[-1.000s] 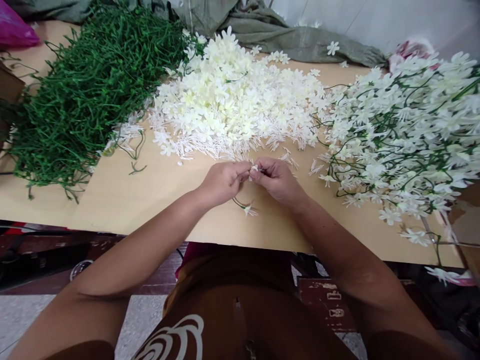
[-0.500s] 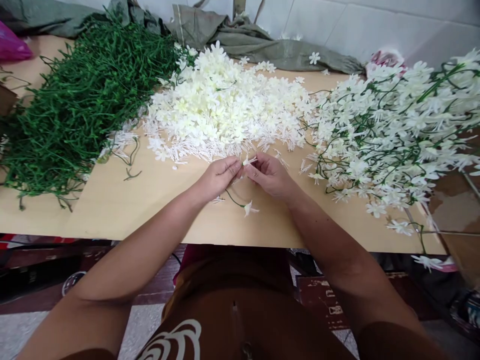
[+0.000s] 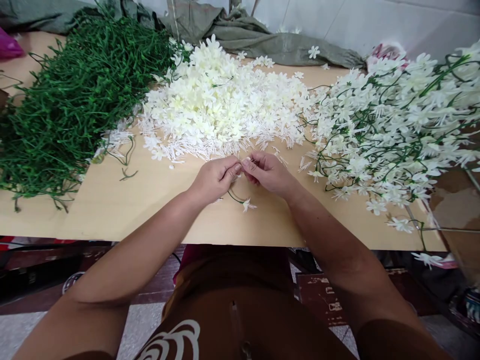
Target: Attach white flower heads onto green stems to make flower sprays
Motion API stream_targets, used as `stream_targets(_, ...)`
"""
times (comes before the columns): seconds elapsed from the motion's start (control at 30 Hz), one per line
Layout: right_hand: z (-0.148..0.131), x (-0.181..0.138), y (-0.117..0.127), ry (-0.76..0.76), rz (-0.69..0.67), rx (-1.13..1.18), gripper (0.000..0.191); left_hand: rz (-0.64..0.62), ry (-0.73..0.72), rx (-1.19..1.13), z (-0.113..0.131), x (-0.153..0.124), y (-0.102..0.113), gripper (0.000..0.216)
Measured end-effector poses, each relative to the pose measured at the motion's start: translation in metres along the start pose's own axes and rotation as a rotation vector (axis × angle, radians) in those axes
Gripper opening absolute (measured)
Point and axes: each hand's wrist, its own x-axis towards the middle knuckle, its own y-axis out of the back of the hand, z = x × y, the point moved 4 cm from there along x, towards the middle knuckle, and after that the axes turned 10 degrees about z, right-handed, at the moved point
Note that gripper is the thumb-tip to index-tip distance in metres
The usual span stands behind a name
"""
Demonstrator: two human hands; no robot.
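Observation:
My left hand and my right hand meet fingertip to fingertip over the wooden table, just in front of a heap of loose white flower heads. Both hands are closed in a pinch. My left hand grips a thin green stem that curves down to a white flower lying on the table. My right fingers pinch a small white flower head at the stem's upper end; it is mostly hidden.
A big pile of bare green stems fills the left of the table. Finished sprays of white flowers on green stems lie at the right. Grey-green cloth runs along the back wall. A pink bag sits far left.
The hands stay together in the same spot; the small flower head that stuck up between the fingertips is now pressed in and mostly hidden. The view shifted slightly.

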Motion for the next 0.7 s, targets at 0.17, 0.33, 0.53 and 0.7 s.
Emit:
stream_targets(0.17,0.004,-0.001,0.001,0.079,-0.036,0.057,0.05,-0.002,0.016,-0.001,-0.001,0.0,0.0,0.028)
stream_targets(0.33,0.006,-0.001,0.0,0.115,0.021,0.031,0.048,-0.048,0.075,-0.117,-0.002,-0.001,-0.001,0.033)
stream_targets(0.53,0.0,-0.004,-0.005,0.151,0.044,0.003,0.042,-0.09,0.114,-0.213,-0.005,-0.001,-0.004,0.036)
stream_targets(0.7,0.002,-0.006,-0.009,0.187,0.061,-0.034,0.035,-0.123,0.129,-0.198,-0.009,-0.001,-0.007,0.037)
